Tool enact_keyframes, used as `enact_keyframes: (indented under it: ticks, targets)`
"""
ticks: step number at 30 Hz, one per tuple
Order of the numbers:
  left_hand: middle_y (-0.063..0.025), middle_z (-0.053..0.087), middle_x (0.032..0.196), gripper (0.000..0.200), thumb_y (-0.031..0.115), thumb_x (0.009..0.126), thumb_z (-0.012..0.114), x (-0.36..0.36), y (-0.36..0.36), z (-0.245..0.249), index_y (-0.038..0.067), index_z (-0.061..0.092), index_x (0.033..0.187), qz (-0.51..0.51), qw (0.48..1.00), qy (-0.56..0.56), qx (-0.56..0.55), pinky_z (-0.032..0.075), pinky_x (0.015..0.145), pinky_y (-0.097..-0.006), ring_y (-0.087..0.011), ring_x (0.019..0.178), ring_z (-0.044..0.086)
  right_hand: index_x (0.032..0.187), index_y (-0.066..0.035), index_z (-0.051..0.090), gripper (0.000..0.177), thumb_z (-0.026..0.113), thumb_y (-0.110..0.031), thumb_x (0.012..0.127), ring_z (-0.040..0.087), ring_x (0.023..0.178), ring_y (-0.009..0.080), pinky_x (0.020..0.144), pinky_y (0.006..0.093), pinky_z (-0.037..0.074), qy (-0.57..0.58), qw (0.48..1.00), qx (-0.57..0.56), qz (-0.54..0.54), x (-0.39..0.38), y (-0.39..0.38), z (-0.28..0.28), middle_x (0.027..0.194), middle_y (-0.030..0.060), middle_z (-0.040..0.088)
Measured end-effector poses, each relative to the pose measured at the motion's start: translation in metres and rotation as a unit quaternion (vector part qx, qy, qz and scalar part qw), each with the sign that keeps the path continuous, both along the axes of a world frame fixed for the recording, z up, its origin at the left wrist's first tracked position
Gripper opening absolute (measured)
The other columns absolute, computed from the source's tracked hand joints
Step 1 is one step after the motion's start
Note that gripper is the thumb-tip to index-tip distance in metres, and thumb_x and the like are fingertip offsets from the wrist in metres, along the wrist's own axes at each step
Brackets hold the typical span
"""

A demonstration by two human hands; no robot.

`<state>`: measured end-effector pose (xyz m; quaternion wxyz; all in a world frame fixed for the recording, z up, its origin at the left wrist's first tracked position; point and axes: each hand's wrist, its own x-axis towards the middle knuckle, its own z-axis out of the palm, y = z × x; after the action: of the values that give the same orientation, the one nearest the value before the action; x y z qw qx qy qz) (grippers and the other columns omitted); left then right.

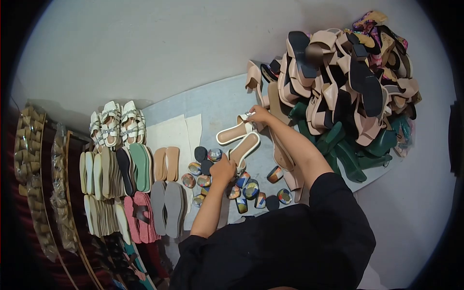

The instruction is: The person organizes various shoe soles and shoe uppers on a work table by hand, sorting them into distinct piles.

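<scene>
Two white-edged sandals with tan insoles lie near the middle of the light table. My right hand (259, 114) is closed on the strap end of the upper sandal (234, 133), whose strap carries a shiny ornament. The lower sandal (247, 146) points up and to the right, and my left hand (224, 169) is closed at its lower left end, covering part of it. Round multicoloured heel pieces (251, 189) lie around my left hand, on both sides of it.
A tall heap of beige heeled shoes (328, 92) stands at the right, with green heels (348, 159) below it. White sandals (111, 123), stacked insoles (140, 169) and pink soles (140, 217) line the left. Racks (67, 179) stand at the far left. A wall (145, 48) rises behind.
</scene>
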<state>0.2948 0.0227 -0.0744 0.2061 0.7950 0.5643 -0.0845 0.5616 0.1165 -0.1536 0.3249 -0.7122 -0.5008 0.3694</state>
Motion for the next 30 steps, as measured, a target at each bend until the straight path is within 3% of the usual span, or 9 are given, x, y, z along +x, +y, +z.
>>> enact_keyframes:
  ticks: [5, 6, 10, 11, 16, 22, 23, 26, 30]
  targets:
    - [-0.0199, 0.062, 0.074, 0.048, 0.029, 0.086, 0.035, -0.012, -0.009, -0.003, 0.0, 0.042, 0.124, -0.049, 0.995, -0.034, 0.074, 0.047, 0.058, -0.0466, -0.035, 0.067, 0.061, 0.095, 0.0, 0.06, 0.041, 0.075, -0.014, 0.06, 0.059, 0.073, 0.019, 0.068, 0.029, 0.047, -0.004, 0.999, 0.05, 0.004, 0.008, -0.022, 0.03, 0.08, 0.0101, 0.062]
    - [-0.019, 0.062, 0.073, 0.049, 0.029, 0.086, 0.035, -0.013, -0.009, -0.002, 0.001, 0.041, 0.126, -0.051, 0.994, -0.044, 0.082, 0.047, 0.058, -0.0468, -0.0354, 0.066, 0.061, 0.095, 0.0, 0.06, 0.039, 0.075, -0.013, 0.061, 0.058, 0.072, 0.0175, 0.066, 0.0285, 0.046, 0.054, 0.997, 0.053, -0.011, 0.01, -0.025, 0.043, 0.079, 0.0086, 0.061]
    - [-0.0221, 0.057, 0.093, 0.044, 0.027, 0.087, 0.037, -0.02, -0.012, 0.014, 0.008, 0.044, 0.126, -0.046, 0.979, -0.112, 0.164, 0.047, 0.062, -0.0458, -0.0363, 0.075, 0.06, 0.095, -0.001, 0.059, 0.03, 0.071, -0.006, 0.068, 0.054, 0.068, 0.0096, 0.061, 0.0238, 0.043, 0.208, 0.966, 0.137, -0.064, 0.017, -0.051, 0.142, 0.078, 0.0028, 0.058]
    - [-0.0215, 0.053, 0.101, 0.043, 0.026, 0.088, 0.037, -0.017, -0.015, 0.031, 0.009, 0.045, 0.127, -0.028, 0.985, -0.114, 0.125, 0.047, 0.067, -0.0442, -0.0362, 0.082, 0.058, 0.097, -0.001, 0.058, 0.031, 0.07, -0.006, 0.069, 0.052, 0.068, 0.0084, 0.061, 0.0223, 0.042, 0.202, 0.961, 0.176, -0.061, 0.02, -0.057, 0.162, 0.079, 0.0026, 0.058]
    - [-0.0201, 0.052, 0.1, 0.044, 0.021, 0.088, 0.039, -0.024, -0.02, 0.041, 0.007, 0.042, 0.129, -0.017, 0.961, -0.23, 0.151, 0.045, 0.075, -0.04, -0.0354, 0.088, 0.054, 0.101, -0.001, 0.055, 0.031, 0.067, -0.005, 0.073, 0.051, 0.071, 0.0056, 0.063, 0.0201, 0.042, 0.184, 0.93, 0.31, -0.069, 0.019, -0.116, 0.232, 0.086, 0.0017, 0.056]
    - [-0.0202, 0.051, 0.098, 0.051, 0.022, 0.083, 0.05, -0.022, -0.024, 0.066, -0.002, 0.041, 0.128, 0.017, 0.924, -0.328, 0.194, 0.043, 0.078, -0.0374, -0.0339, 0.088, 0.053, 0.099, -0.001, 0.055, 0.028, 0.066, -0.004, 0.074, 0.052, 0.077, 0.007, 0.068, 0.0209, 0.042, 0.166, 0.892, 0.392, -0.153, -0.002, -0.188, 0.232, 0.087, 0.0013, 0.056]
    - [-0.0197, 0.052, 0.096, 0.056, 0.024, 0.08, 0.055, -0.021, -0.028, 0.074, -0.004, 0.041, 0.126, 0.049, 0.933, -0.327, 0.142, 0.042, 0.078, -0.0371, -0.0326, 0.088, 0.053, 0.099, -0.001, 0.056, 0.028, 0.066, -0.003, 0.073, 0.051, 0.076, 0.0069, 0.068, 0.0212, 0.042, 0.145, 0.892, 0.391, -0.171, -0.008, -0.2, 0.228, 0.087, 0.0011, 0.056]
    - [-0.0174, 0.053, 0.091, 0.056, 0.02, 0.077, 0.059, -0.022, -0.039, 0.077, -0.004, 0.043, 0.125, 0.033, 0.921, -0.33, 0.204, 0.043, 0.073, -0.033, -0.0276, 0.083, 0.053, 0.097, -0.001, 0.058, 0.025, 0.065, -0.003, 0.073, 0.053, 0.075, 0.01, 0.069, 0.0236, 0.044, 0.093, 0.907, 0.354, -0.206, -0.031, -0.229, 0.217, 0.086, 0.0023, 0.057]
    - [-0.0121, 0.055, 0.088, 0.056, 0.021, 0.075, 0.062, -0.017, -0.057, 0.083, -0.002, 0.046, 0.123, 0.071, 0.914, -0.297, 0.268, 0.033, 0.077, -0.0357, -0.0231, 0.08, 0.053, 0.095, -0.001, 0.06, 0.025, 0.064, -0.002, 0.071, 0.057, 0.075, 0.0165, 0.069, 0.0271, 0.046, 0.034, 0.914, 0.33, -0.232, -0.058, -0.25, 0.199, 0.086, 0.0084, 0.058]
